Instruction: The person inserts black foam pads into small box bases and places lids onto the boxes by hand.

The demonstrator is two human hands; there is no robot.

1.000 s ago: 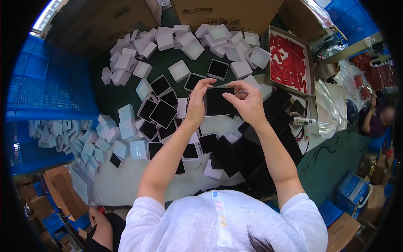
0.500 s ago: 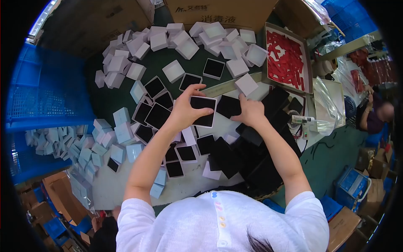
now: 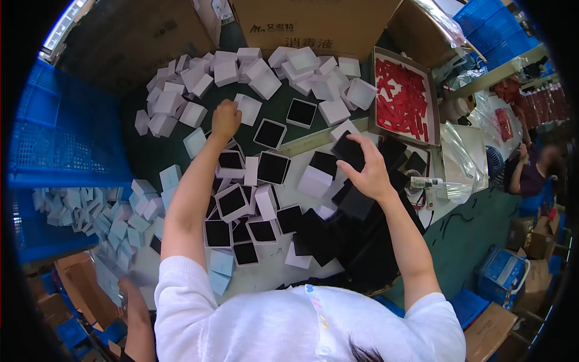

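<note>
消毒液 carton (image 3: 313, 24), left hand (image 3: 226, 119) at white box (image 3: 249, 110)

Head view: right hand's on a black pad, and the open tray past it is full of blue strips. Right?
Not blue: the head view shows red strips in the open tray. The right hand is on a black pad, as you say.

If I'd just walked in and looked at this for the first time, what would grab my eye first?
Probably the bright red pieces in the open tray at upper right. Next come the white boxes heaped along the far side, then the black-lined boxes scattered mid-table, with the right hand at a black pad beside them.
</note>
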